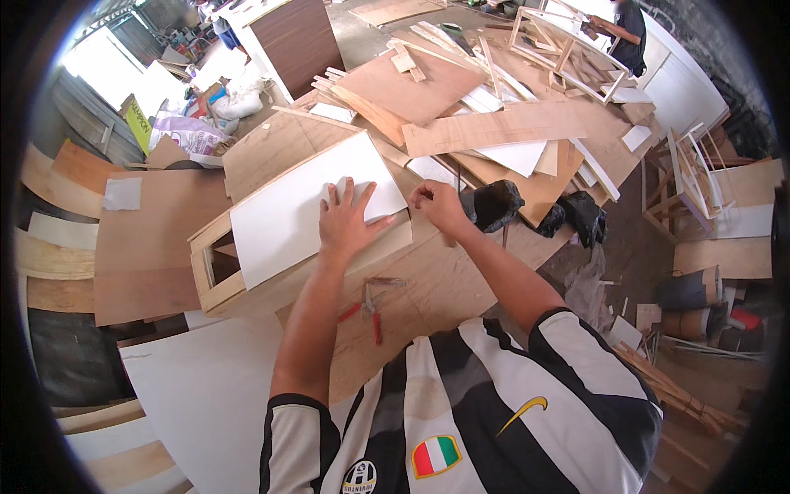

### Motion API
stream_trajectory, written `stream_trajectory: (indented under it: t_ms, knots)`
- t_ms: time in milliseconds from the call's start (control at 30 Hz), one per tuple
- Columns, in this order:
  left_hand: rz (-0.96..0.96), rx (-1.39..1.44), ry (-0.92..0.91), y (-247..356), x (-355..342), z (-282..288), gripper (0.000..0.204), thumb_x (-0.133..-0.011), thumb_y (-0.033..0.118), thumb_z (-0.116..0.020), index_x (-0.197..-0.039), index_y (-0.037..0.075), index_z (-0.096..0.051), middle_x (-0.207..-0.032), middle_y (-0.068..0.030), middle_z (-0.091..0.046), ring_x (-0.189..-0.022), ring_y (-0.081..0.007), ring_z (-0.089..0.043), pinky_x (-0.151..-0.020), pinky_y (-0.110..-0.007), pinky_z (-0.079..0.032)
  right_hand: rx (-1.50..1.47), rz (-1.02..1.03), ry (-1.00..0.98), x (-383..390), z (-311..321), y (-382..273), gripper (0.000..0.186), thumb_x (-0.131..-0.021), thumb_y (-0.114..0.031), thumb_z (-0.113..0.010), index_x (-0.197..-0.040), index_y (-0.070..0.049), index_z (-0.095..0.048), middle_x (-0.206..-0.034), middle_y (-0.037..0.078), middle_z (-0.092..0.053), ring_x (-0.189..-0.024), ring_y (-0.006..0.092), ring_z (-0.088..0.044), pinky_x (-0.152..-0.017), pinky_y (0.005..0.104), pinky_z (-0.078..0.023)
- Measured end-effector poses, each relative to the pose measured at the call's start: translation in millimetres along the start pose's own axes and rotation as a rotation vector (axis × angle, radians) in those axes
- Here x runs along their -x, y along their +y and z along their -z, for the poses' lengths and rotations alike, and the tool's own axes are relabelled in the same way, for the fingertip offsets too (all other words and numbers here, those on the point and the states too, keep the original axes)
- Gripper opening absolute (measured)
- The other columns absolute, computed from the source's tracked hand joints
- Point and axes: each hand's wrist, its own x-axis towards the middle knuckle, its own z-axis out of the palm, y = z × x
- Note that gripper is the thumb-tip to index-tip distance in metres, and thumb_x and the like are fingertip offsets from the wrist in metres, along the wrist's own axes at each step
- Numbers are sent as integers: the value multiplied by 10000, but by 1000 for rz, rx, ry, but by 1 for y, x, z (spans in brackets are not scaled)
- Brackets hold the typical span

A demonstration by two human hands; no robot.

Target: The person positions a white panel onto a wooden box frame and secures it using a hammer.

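Observation:
A white panel (309, 218) lies over a pale wooden frame (216, 292) on the work table. My left hand (347, 218) presses flat on the panel with fingers spread. Beside the panel's right corner, my right hand (442, 206) is closed with its fingers curled. A short brown, handle-like end shows under that hand, but I cannot make out what is in the grip. Pliers with red handles (377, 325) rest open on the table between my forearms. A black plastic bag (494, 206) is right of my right wrist.
Plywood offcuts (494, 128) and wood strips pile up beyond the panel. A large white sheet (206, 395) lies at the near left. Another person (629, 37) is at the far right by a wooden frame. A brown cabinet (296, 41) stands at the back.

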Motion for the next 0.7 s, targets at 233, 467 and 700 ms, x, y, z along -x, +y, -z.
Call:
stream_trajectory:
  t_ms: [233, 467, 700]
  knots:
    - [-61, 196, -41, -21, -20, 1, 765, -904, 732, -670, -1509, 268, -598, -1603, -159, -522, -1421, -480, -524, -1116, -600, -474, -103, -86, -2, -2, 11, 16, 165, -953, -137, -741, -1015, 11, -779, -838, 127, -778, -761, 165, -733, -697, 342, -562]
    - [-200, -6, 32, -10, -6, 8, 772, -899, 725, -684, -1518, 272, -596, -1601, -166, -524, -1457, -491, -482, -1133, -573, -470, -148, -141, -15, 3, -2, 23, 175, -964, -160, -738, -1017, 1, -782, -806, 113, -766, -733, 176, -721, -706, 347, -557]
    - [-180, 56, -33, -12, -7, 2, 800, -904, 745, -660, -1568, 312, -544, -1660, -158, -455, -1514, -494, -407, -1193, -589, -400, 33, 39, -16, 7, 0, -7, 184, -973, -190, -713, -1013, -25, -784, -881, 153, -779, -812, 303, -746, -765, 424, -561]
